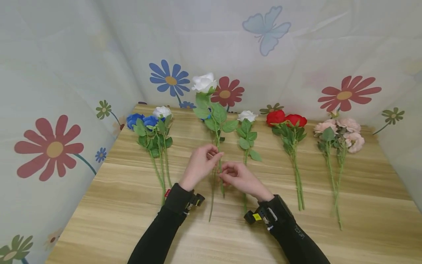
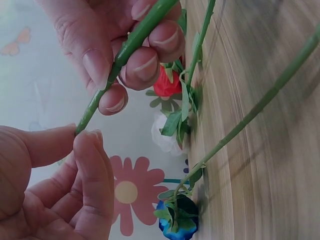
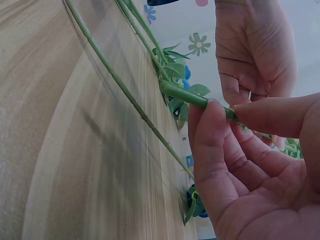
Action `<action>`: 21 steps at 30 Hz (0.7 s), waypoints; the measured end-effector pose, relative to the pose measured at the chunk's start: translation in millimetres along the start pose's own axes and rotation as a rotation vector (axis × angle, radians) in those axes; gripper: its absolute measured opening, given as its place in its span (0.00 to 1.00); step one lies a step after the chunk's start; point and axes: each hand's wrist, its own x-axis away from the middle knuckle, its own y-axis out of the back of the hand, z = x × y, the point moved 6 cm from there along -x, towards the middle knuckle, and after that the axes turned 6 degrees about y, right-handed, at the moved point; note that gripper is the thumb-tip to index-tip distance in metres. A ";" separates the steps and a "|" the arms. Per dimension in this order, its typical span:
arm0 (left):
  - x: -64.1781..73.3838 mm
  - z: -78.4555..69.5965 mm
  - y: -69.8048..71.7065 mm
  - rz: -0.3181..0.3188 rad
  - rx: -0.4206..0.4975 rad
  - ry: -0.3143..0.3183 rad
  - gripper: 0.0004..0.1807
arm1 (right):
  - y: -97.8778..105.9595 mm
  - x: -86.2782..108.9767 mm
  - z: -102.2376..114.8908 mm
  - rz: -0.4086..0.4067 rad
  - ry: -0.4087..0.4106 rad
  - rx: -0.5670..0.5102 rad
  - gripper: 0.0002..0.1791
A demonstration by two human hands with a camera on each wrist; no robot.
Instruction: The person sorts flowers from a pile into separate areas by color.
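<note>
Blue-and-white bunch (image 1: pixel 153 143): lies on the bench (image 1: pixel 108 216), left of the held white rose (image 1: pixel 218 113); two blue blooms and one white bloom visible.
Left hand (image 1: pixel 202 163): on the stem (image 2: pixel 131 47) of the held white rose, below its leaves; fingers curled, thumb and fingertips closed in a pinch.
Blue flower (image 1: pixel 207 116): mostly hidden behind the leaves of the held white rose.
Held white rose: stem passes between thumb and fingers of both hands, raised over the bench; bloom beyond the fingers, lower end projecting past them. Full white bloom, broad green leaves, slender green stem with small nubs.
Right hand (image 1: pixel 242 178): on the same stem, nearer its lower end; thumb and index finger pinch it, remaining fingers bent.
Second white rose (image 1: pixel 244 142): lies right of the held white rose.
Red roses (image 1: pixel 290 137): farther right of the held white rose; two blooms.
Pink flowers (image 1: pixel 329 135): farthest right of the held white rose; pale, ruffled blooms.
</note>
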 end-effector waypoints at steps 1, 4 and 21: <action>0.3 -0.1 -0.3 0.001 -0.005 -0.003 0.08 | -0.3 0.2 0.1 0.003 0.003 0.000 0.12; 1.9 -0.8 -1.7 0.015 -0.019 -0.003 0.09 | -1.0 1.1 0.6 0.009 0.001 -0.012 0.12; 7.7 -2.3 1.4 0.004 -0.061 -0.003 0.14 | 34.6 29.8 -15.0 -0.071 -0.099 -0.060 0.12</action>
